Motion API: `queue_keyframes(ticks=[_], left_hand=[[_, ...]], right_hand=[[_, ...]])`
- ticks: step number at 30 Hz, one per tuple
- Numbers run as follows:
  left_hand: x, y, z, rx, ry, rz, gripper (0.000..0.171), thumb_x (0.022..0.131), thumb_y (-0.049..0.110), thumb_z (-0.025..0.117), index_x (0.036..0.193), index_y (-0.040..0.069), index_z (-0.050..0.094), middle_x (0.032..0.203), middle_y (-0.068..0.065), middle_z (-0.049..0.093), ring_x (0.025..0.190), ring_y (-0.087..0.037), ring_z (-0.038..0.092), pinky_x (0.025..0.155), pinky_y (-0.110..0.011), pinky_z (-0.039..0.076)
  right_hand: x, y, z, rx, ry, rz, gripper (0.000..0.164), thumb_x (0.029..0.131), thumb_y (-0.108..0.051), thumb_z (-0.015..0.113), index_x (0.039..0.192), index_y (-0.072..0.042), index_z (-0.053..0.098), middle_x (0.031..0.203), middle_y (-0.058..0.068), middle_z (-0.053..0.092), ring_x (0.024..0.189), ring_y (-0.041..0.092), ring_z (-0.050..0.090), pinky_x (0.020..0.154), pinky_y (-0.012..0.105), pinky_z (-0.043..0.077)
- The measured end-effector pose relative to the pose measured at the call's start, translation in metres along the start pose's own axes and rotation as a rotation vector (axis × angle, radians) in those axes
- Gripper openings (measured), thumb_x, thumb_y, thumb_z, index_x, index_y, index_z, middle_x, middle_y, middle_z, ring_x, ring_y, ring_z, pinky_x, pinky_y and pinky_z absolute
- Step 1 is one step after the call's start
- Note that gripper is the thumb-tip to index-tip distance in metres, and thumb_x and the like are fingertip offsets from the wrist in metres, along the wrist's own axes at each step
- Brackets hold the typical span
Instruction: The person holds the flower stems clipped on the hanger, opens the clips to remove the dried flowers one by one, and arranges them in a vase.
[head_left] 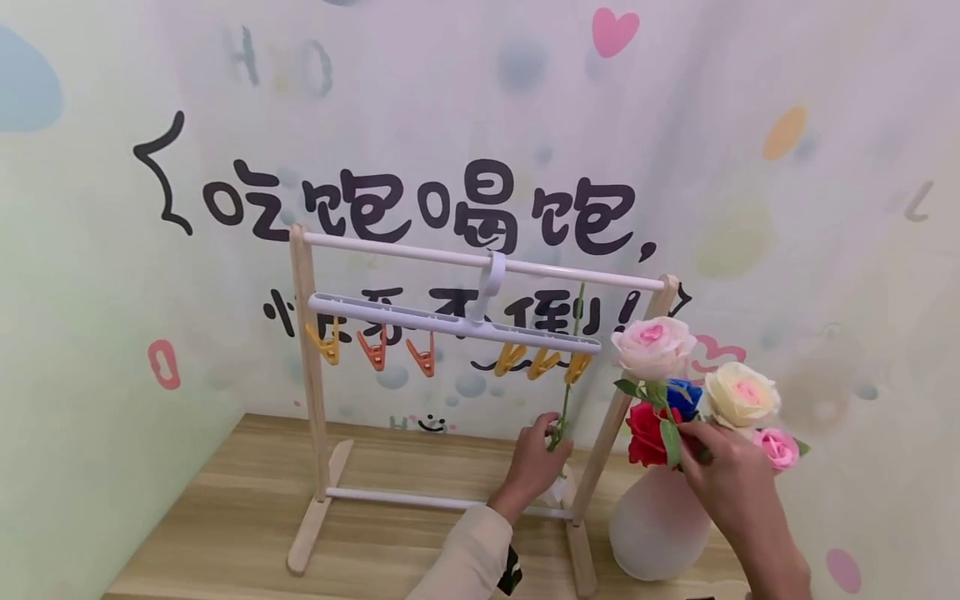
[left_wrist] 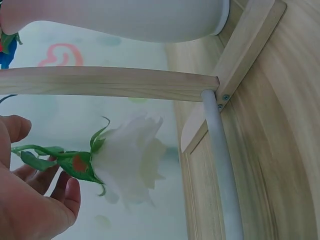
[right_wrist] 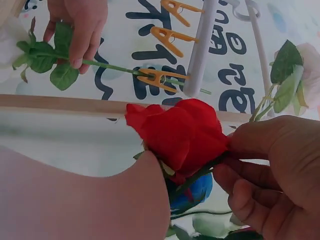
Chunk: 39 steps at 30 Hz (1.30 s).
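Observation:
A white rose (left_wrist: 130, 157) hangs bloom down, its green stem (right_wrist: 107, 65) caught in the end yellow clip (right_wrist: 159, 79) of a white hanger (head_left: 450, 323). My left hand (head_left: 531, 467) holds this stem near the leaves, below the clip. At the right, my right hand (head_left: 738, 479) pinches the red rose (right_wrist: 177, 135) just under its bloom, by the stem and leaves. That rose sits at the mouth of a pale vase (head_left: 660, 533), and a blue rose (right_wrist: 197, 192) is close beside it. The lower stem of the red rose is hidden.
The hanger hooks over the top rod (head_left: 405, 252) of a wooden stand (head_left: 309, 375), with several yellow and orange clips (head_left: 375, 350) along it. A pale pink rose (head_left: 652, 348), cream rose (head_left: 742, 396) and small pink rose (head_left: 776, 448) rise from the vase. A patterned wall stands behind.

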<state>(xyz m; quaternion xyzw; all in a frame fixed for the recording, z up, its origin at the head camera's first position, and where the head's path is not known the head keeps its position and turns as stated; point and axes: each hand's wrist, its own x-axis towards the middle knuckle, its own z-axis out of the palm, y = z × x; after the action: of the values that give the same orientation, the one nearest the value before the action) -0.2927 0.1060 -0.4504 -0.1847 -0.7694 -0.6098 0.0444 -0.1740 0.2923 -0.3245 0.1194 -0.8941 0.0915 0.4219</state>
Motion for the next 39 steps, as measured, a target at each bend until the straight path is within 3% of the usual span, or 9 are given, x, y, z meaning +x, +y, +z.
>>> queue_keyframes(ticks=[6,15,19,23,27,31,33,39], left_hand=[[-0.001,0.003,-0.002,-0.067,-0.049,0.025,0.019,0.09,0.018,0.054,0.105,0.008,0.06,0.091,0.0,0.056,0.075,-0.013,0.063,0.059,-0.02,0.048],[-0.004,0.003,-0.003,0.016,-0.029,0.091,0.014,0.089,0.018,0.055,0.097,0.009,0.062,0.082,0.005,0.057,0.069,-0.003,0.051,0.058,-0.018,0.044],[-0.007,0.002,-0.006,0.008,-0.016,0.096,0.013,0.089,0.017,0.056,0.096,0.009,0.063,0.081,0.005,0.058,0.069,-0.003,0.052,0.059,-0.019,0.044],[-0.01,0.0,-0.008,0.0,-0.017,0.086,0.014,0.088,0.016,0.056,0.097,0.008,0.063,0.081,0.004,0.059,0.071,-0.004,0.054,0.061,-0.02,0.045],[-0.013,-0.002,-0.007,-0.005,-0.024,0.077,0.015,0.088,0.015,0.055,0.098,0.006,0.063,0.081,0.002,0.06,0.072,-0.005,0.055,0.061,-0.02,0.045],[-0.014,-0.001,-0.008,-0.018,-0.036,0.053,0.015,0.089,0.016,0.055,0.099,0.007,0.062,0.081,0.003,0.059,0.072,-0.005,0.055,0.061,-0.019,0.045],[-0.014,0.001,-0.008,-0.016,-0.044,0.04,0.016,0.089,0.018,0.055,0.1,0.009,0.062,0.082,0.005,0.058,0.073,-0.004,0.054,0.061,-0.019,0.045],[-0.015,0.004,-0.009,-0.014,-0.066,0.032,0.018,0.089,0.02,0.055,0.103,0.011,0.062,0.084,0.005,0.058,0.074,-0.005,0.052,0.062,-0.02,0.044]], right_hand=[[-0.012,0.01,0.001,-0.022,0.045,0.0,0.022,0.06,0.0,0.076,0.079,-0.001,0.065,0.07,0.015,0.063,0.061,0.028,0.055,0.058,0.048,0.049],[-0.021,0.013,0.006,-0.001,0.048,0.026,0.023,0.061,-0.001,0.077,0.079,-0.006,0.065,0.074,0.012,0.064,0.067,0.029,0.056,0.063,0.051,0.048],[-0.024,0.016,0.01,-0.038,0.079,-0.004,0.018,0.06,0.0,0.076,0.069,-0.008,0.062,0.062,0.008,0.06,0.055,0.026,0.052,0.053,0.047,0.046],[-0.034,0.017,0.01,-0.044,0.07,0.083,0.019,0.062,-0.002,0.077,0.067,-0.009,0.06,0.059,0.011,0.059,0.052,0.033,0.052,0.052,0.05,0.043],[-0.045,0.012,0.004,-0.059,0.013,0.235,0.021,0.065,-0.004,0.077,0.083,-0.004,0.067,0.074,0.019,0.064,0.064,0.038,0.058,0.061,0.054,0.045],[-0.049,0.001,-0.004,-0.08,-0.002,0.306,0.033,0.063,-0.003,0.079,0.094,-0.001,0.066,0.081,0.018,0.066,0.06,0.029,0.06,0.056,0.043,0.049],[-0.051,-0.006,-0.009,-0.083,0.017,0.333,0.039,0.061,-0.003,0.08,0.097,-0.001,0.065,0.085,0.018,0.066,0.059,0.026,0.061,0.053,0.028,0.049],[-0.057,-0.033,-0.021,-0.089,0.152,0.375,0.055,0.059,-0.007,0.083,0.109,0.0,0.06,0.093,0.018,0.064,0.064,0.029,0.062,0.048,0.003,0.035]])
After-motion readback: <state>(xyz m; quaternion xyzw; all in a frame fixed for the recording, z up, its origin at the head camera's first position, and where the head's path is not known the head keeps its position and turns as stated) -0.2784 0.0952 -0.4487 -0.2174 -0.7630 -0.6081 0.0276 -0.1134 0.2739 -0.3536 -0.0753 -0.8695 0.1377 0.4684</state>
